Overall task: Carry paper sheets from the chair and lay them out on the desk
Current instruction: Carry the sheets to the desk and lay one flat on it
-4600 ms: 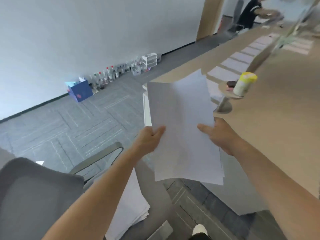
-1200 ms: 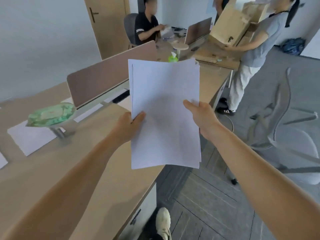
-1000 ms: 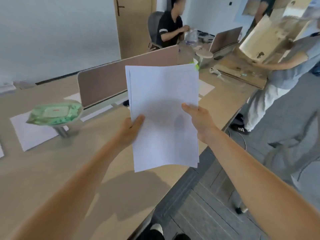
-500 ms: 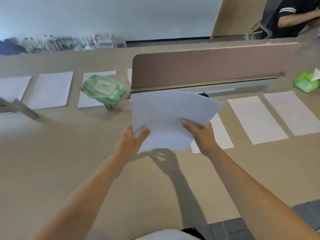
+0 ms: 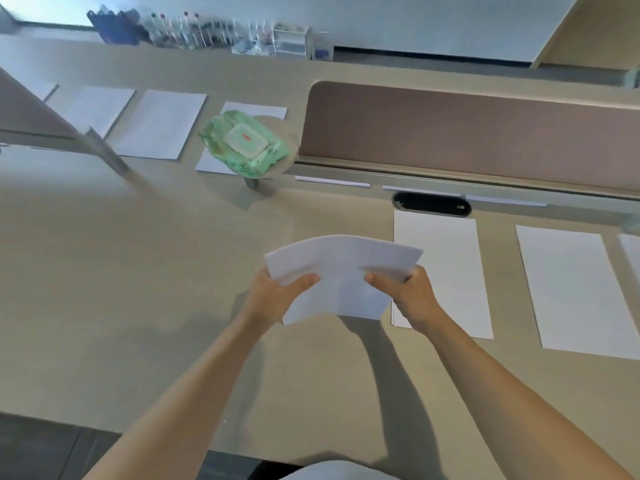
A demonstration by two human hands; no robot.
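Observation:
A stack of white paper sheets point(image 5: 341, 268) hangs low over the beige desk point(image 5: 138, 289), bowed upward in the middle. My left hand point(image 5: 273, 296) grips its left edge, thumb on top. My right hand point(image 5: 408, 296) grips its right edge the same way. Single sheets lie flat on the desk: one point(image 5: 446, 258) just right of my hands, another point(image 5: 575, 292) further right, and several point(image 5: 159, 124) in a row at the far left. The chair is out of view.
A green pack of wet wipes point(image 5: 244, 143) sits on a small raised stand. A brown divider panel point(image 5: 467, 129) runs along the back right, with a black cable slot point(image 5: 431, 203) below it. A metal bar point(image 5: 104, 150) slants at the left. Bottles line the far wall.
I have turned from the chair and walked to the desk with the stack. Over the last second the stack tipped from upright to nearly flat and sank toward the desk.

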